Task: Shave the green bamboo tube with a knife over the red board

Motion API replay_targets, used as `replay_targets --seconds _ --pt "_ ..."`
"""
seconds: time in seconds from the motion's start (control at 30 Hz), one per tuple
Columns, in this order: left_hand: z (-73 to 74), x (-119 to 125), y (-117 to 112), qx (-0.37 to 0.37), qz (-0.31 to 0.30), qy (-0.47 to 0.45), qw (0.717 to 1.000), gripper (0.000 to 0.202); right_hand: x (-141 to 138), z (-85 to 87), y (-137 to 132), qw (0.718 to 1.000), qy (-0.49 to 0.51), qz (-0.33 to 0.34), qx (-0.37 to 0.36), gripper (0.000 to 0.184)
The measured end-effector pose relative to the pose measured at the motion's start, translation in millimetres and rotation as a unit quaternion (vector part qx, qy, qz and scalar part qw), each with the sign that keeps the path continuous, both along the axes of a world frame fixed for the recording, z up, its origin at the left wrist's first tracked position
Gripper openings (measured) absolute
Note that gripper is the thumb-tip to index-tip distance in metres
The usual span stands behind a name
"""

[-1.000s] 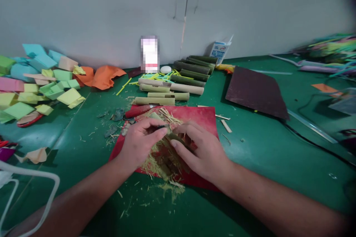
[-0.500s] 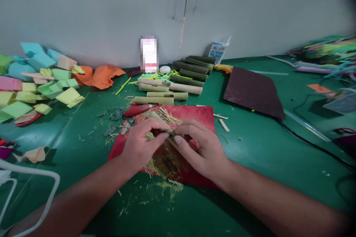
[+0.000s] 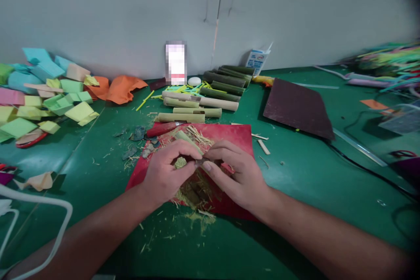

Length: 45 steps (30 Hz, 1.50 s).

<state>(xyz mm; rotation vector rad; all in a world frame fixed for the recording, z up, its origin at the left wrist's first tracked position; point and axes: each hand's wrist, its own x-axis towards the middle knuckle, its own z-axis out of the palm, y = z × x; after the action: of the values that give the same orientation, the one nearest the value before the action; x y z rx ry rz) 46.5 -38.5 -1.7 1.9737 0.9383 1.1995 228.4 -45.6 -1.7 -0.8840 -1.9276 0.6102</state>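
Over the red mat (image 3: 238, 138), my left hand (image 3: 170, 166) and my right hand (image 3: 238, 170) meet fingertip to fingertip. Both pinch a small dark, thin piece (image 3: 198, 163) that looks like a scrap of sandpaper; the fingers hide much of it. Just behind the fingertips a pale green bamboo tube (image 3: 187, 139) lies at a slant, its near end hidden by my hands. Shavings (image 3: 198, 134) and yellowish dust cover the mat around and below them. A red-handled knife (image 3: 164, 129) rests at the mat's back left edge.
Several bamboo tubes (image 3: 188, 117) lie in rows behind the mat. A dark brown sheet (image 3: 298, 109) is at right, with a black cable (image 3: 361, 164) running from it. Folded coloured paper (image 3: 39, 109) is piled at left. A lit phone (image 3: 176, 63) leans on the wall.
My fingers have shifted slightly on the small dark piece, and more of the bamboo tube's length shows behind my left fingertips. Otherwise the hands stay in place.
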Motion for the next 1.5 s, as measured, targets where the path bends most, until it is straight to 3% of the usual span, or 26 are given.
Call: replay_targets --seconds 0.4,0.6,0.77,0.83,0.97,1.1,1.2,1.33,1.5 --pt "2.6 -2.4 -0.7 -0.060 -0.003 0.008 0.998 0.019 0.1 -2.3 -0.6 0.999 0.024 -0.022 -0.027 0.006" --pt "-0.8 0.0 -0.6 -0.129 0.017 -0.016 0.991 0.011 -1.5 -3.2 -0.3 0.997 0.041 -0.031 -0.054 0.012" --pt "-4.1 -7.9 11.1 -0.180 0.033 -0.045 0.982 0.011 -2.1 -4.0 2.3 0.998 -0.004 -0.037 -0.047 0.005" --pt "-5.6 -19.5 22.2 -0.166 0.082 -0.028 0.982 0.015 -1.0 -3.7 2.8 0.994 -0.070 -0.071 -0.034 0.013" --pt "-9.2 -42.1 42.4 -0.039 0.192 0.118 0.973 0.014 0.4 -3.6 1.9 0.965 -0.226 -0.127 -0.035 0.028" --pt "-11.8 -43.1 47.2 0.030 0.190 0.220 0.956 0.014 0.0 -6.1 0.0 0.946 -0.295 -0.123 -0.047 0.022" --pt "-12.2 -36.9 44.7 0.057 0.175 0.245 0.952 0.015 0.4 -7.2 -0.8 0.944 -0.304 -0.121 -0.042 0.018" --pt "-11.8 -33.3 40.9 0.058 0.173 0.206 0.961 0.014 1.7 -7.4 -0.8 0.942 -0.309 -0.125 -0.047 0.016" --pt "-14.6 -32.2 37.5 -0.060 0.149 0.139 0.977 0.020 1.5 -7.8 -1.3 0.944 -0.304 -0.121 -0.052 0.016"
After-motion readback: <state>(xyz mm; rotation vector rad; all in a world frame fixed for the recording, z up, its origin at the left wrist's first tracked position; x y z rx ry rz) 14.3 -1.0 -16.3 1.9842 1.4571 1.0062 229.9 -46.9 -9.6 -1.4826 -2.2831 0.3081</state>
